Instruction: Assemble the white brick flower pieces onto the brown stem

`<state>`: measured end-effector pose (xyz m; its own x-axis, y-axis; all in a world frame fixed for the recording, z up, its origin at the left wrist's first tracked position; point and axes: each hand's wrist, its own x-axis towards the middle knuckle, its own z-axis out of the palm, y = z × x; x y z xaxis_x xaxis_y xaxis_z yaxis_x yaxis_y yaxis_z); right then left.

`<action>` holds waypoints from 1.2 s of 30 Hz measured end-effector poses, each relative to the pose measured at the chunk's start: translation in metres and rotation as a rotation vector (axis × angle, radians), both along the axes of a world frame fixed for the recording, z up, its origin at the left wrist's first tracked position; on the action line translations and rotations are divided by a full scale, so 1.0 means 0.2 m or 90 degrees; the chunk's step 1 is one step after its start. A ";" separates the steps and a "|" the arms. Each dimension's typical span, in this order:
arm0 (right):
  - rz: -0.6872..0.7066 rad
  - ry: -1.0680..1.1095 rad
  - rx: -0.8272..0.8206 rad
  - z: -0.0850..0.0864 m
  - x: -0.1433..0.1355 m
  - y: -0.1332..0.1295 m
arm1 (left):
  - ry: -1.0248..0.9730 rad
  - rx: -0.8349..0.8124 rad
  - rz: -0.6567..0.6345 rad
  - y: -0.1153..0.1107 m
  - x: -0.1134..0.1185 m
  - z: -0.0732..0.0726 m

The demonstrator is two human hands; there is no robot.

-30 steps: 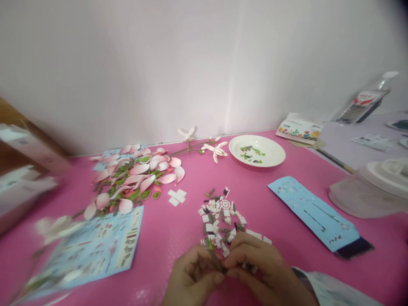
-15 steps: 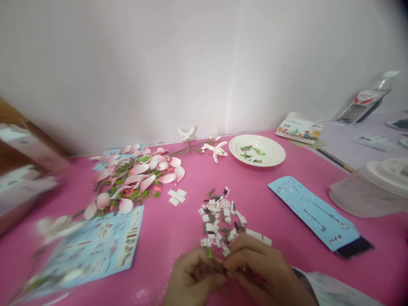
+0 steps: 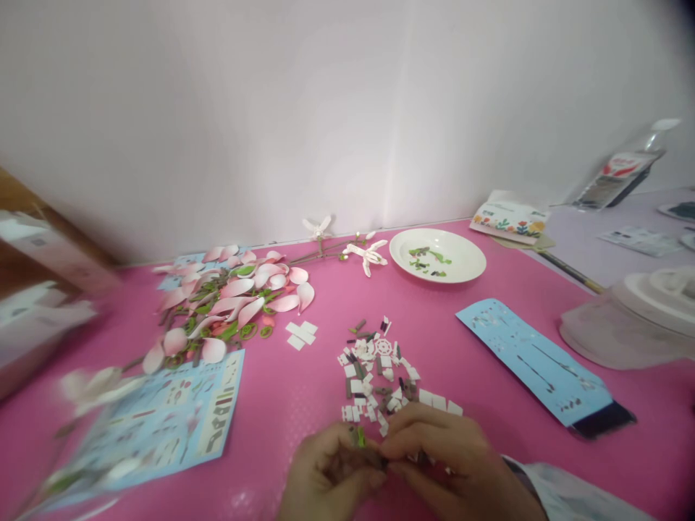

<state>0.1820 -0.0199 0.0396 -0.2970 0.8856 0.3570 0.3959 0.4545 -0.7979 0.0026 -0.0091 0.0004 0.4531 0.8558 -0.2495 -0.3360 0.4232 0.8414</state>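
Observation:
My left hand (image 3: pixel 332 474) and my right hand (image 3: pixel 448 456) meet at the front of the pink table. Between their fingertips they pinch a small brown building-block stem piece (image 3: pixel 371 457) with a bright green part (image 3: pixel 360 436) on its upper left end. Fingers hide much of the piece. Just beyond my hands lies a pile of small white, brown and black building blocks (image 3: pixel 374 376). A few white tiles (image 3: pixel 434 399) lie beside my right fingers. More white tiles (image 3: pixel 301 334) sit apart to the left of the pile.
Pink petal pieces (image 3: pixel 244 293) are heaped at the left rear over blue instruction sheets (image 3: pixel 217 412). White flowers on a branch (image 3: pixel 320 250) lie near the wall. A white plate (image 3: pixel 470 260) holds green bits. At right are a blue instruction leaflet (image 3: pixel 535 362), a lidded container (image 3: pixel 591 329) and a bottle (image 3: pixel 622 170).
My hands stay nearly in place around the brown piece. The green part has shifted slightly down and to the right. The table things look unchanged.

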 end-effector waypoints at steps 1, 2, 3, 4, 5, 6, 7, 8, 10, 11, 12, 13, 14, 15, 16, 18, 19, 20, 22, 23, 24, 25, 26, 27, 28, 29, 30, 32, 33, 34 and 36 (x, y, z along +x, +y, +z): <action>-0.002 -0.002 0.002 0.00 0.00 0.00 | 0.004 -0.002 0.003 0.00 0.00 0.00; -0.003 -0.004 0.003 0.00 0.00 0.00 | 0.008 -0.001 0.003 0.00 0.00 0.00; -0.006 -0.004 0.004 0.00 0.00 0.00 | 0.013 0.004 0.003 -0.01 0.00 0.00; -0.008 -0.004 0.006 0.00 0.00 0.00 | 0.019 0.012 0.006 -0.01 0.00 -0.01; -0.010 -0.005 0.007 0.00 0.00 0.00 | 0.023 0.019 0.010 -0.01 0.00 -0.01; -0.012 -0.005 0.008 0.00 0.00 0.00 | 0.027 0.022 0.013 -0.01 0.00 -0.01; -0.013 -0.009 0.009 -0.01 0.00 0.00 | 0.031 0.020 0.014 -0.01 0.00 -0.01; -0.014 -0.014 0.010 -0.01 -0.01 -0.01 | 0.036 0.014 0.014 -0.01 0.00 -0.01; -0.019 -0.027 0.017 -0.02 -0.01 -0.01 | 0.042 0.000 0.013 0.00 0.00 0.00; -0.022 -0.034 0.025 -0.03 -0.01 -0.01 | 0.044 -0.005 0.012 0.00 0.00 0.01; -0.025 -0.040 0.035 -0.03 -0.01 -0.02 | 0.043 -0.007 0.012 0.00 0.01 0.01; -0.028 -0.044 0.047 -0.03 -0.01 -0.02 | 0.039 -0.008 0.010 0.01 0.01 0.02; -0.030 -0.047 0.058 -0.03 -0.01 -0.02 | 0.036 -0.007 0.010 0.01 0.01 0.03; -0.030 -0.049 0.067 -0.03 -0.01 -0.02 | 0.036 -0.006 0.008 0.01 0.01 0.03; -0.031 -0.050 0.070 -0.03 -0.01 -0.02 | 0.041 -0.004 0.005 0.01 0.01 0.04; -0.028 -0.045 0.061 -0.02 -0.01 -0.02 | 0.053 0.002 0.004 0.01 0.01 0.04; -0.024 -0.044 0.048 -0.02 -0.01 -0.02 | 0.058 0.003 0.004 0.01 0.01 0.04; -0.021 -0.044 0.033 -0.02 -0.01 -0.02 | 0.059 0.004 0.002 0.01 0.00 0.04; -0.019 -0.046 0.007 -0.01 0.00 -0.02 | 0.057 0.004 0.002 0.01 0.00 0.03; -0.020 -0.047 -0.003 0.00 0.00 -0.01 | 0.056 0.006 0.002 0.01 0.00 0.03; -0.021 -0.047 -0.011 0.00 0.00 -0.01 | 0.056 0.009 0.001 0.00 0.00 0.02; -0.022 -0.044 -0.018 0.00 0.00 -0.01 | 0.053 0.012 0.002 0.00 0.00 0.02; -0.022 -0.043 -0.023 0.01 0.01 -0.01 | 0.048 0.014 0.004 0.00 0.00 0.02; -0.019 -0.041 -0.026 0.01 0.01 -0.01 | 0.040 0.017 0.005 0.00 0.00 0.01; -0.016 -0.038 -0.026 0.01 0.01 -0.01 | 0.034 0.018 0.007 0.00 0.00 0.01; -0.013 -0.036 -0.025 0.01 0.00 -0.01 | 0.031 0.018 0.009 0.00 0.00 0.01; -0.010 -0.033 -0.023 0.01 0.00 -0.01 | 0.029 0.016 0.012 0.00 0.00 0.02; -0.010 -0.028 -0.023 0.01 0.00 0.00 | 0.034 0.013 0.013 0.00 0.00 0.02; -0.013 -0.025 -0.025 0.01 0.00 0.00 | 0.037 0.012 0.013 0.00 0.00 0.03; -0.016 -0.024 -0.028 0.01 0.00 0.00 | 0.041 0.012 0.015 0.00 0.00 0.03; -0.027 -0.023 -0.028 0.00 0.00 0.00 | 0.055 0.012 0.017 0.00 0.00 0.04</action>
<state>0.1813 -0.0207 0.0399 -0.2713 0.9119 0.3080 0.4423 0.4023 -0.8016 0.0030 -0.0093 0.0081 0.4070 0.8723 -0.2709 -0.2729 0.3992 0.8753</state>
